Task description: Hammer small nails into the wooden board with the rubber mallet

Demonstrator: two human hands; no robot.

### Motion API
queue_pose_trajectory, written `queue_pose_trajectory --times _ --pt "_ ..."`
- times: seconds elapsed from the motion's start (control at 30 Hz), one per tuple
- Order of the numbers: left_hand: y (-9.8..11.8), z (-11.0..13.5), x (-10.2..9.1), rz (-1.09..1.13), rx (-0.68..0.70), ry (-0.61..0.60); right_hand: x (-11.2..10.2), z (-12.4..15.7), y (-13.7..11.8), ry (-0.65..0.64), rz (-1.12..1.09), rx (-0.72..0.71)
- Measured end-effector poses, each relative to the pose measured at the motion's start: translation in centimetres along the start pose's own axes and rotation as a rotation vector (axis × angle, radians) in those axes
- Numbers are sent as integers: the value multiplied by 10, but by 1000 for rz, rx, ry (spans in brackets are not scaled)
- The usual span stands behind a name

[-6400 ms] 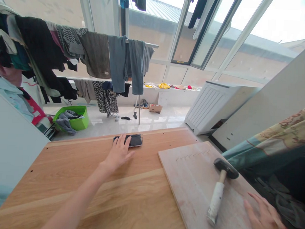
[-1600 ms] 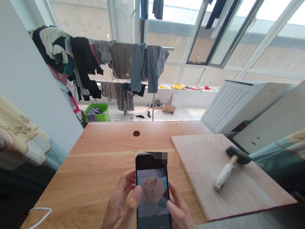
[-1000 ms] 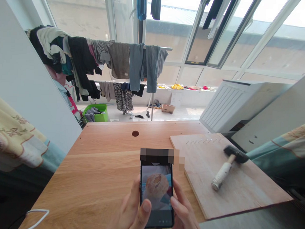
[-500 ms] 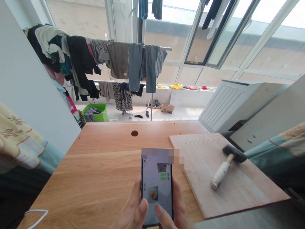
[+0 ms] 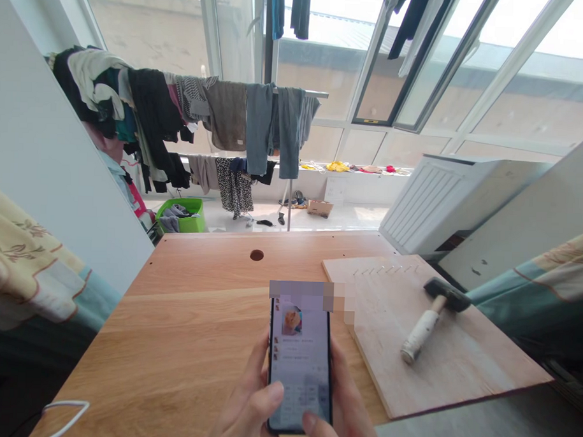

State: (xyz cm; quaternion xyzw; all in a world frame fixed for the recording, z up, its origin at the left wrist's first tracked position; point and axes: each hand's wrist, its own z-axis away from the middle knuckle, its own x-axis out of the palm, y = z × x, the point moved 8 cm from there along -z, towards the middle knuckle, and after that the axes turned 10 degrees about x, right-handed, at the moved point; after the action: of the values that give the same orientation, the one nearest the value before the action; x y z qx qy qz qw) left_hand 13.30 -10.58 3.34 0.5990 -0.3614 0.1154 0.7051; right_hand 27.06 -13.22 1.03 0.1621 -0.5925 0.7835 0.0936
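A smartphone is held upright between both hands above the near part of the wooden table. Its lit screen shows a chat with a picture and lines of text, too small to read, and what looks like a keypad in the lower part. My left hand grips the left side, its thumb over the lower left of the screen. Around the right side my right hand is closed, with the thumb on the bottom of the screen. The fingers behind the phone are mostly hidden.
To the right, a hammer lies on a wooden board with several nails standing near its far edge. A white cable is at the table's near left. Beyond are a green basket and hanging laundry.
The chat on the screen has scrolled, its picture now higher up, and a keypad-like area shows below. My right thumb has shifted down and slightly right. Both hands still hold the phone.
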Motion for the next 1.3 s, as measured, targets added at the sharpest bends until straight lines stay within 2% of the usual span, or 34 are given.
queue_pose_trajectory --times 0.1,0.23,0.4,0.53,0.83,1.03,1.3 --pt "3 4 0 -20 16 1 7 1 -11 -13 29 -56" --pt "6 9 3 -52 41 1 17 1 -21 -29 -39 -79" --pt "9 13 9 -77 127 -45 21 -2 -23 -88 -155 -99" --pt "7 13 10 -76 124 -103 21 -7 -25 -91 -261 -181" --pt "8 8 10 -56 105 -119 18 -8 -23 -81 -167 -62" --pt "12 8 15 -40 125 -160 6 -3 -17 -2 -293 35" --pt "16 6 20 -42 139 -180 9 -3 -26 18 -311 -15"
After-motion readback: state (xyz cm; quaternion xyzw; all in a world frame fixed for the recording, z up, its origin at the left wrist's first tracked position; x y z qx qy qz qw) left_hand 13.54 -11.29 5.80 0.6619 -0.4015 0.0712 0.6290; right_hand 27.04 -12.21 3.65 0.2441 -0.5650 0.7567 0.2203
